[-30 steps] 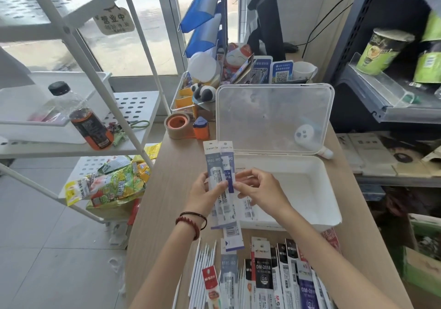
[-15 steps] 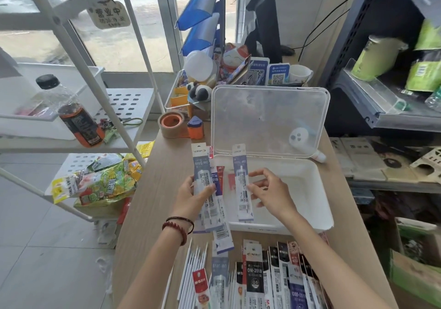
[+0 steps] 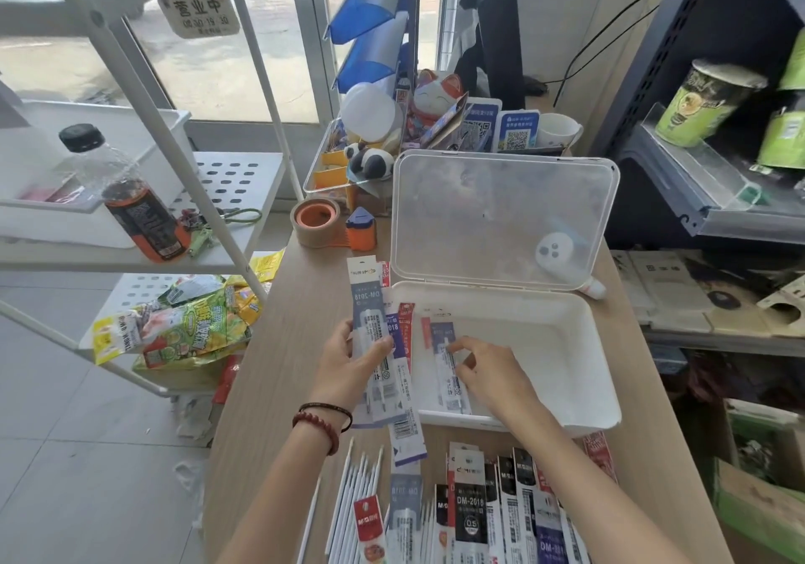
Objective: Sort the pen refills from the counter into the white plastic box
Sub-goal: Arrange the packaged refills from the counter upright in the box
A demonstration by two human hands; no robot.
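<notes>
Head-worn view, forward-down, close overhead.

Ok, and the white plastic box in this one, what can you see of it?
The white plastic box is a shallow rectangular tray with rounded corners, opaque and smooth. Its translucent lid stands open, upright along the far edge. The box sits flat on the wooden counter. Inside, at its left end, lies a refill packet, which the right hand pinches; the rest of the floor looks bare. The left hand holds a bundle of packets by its left edge.
</notes>
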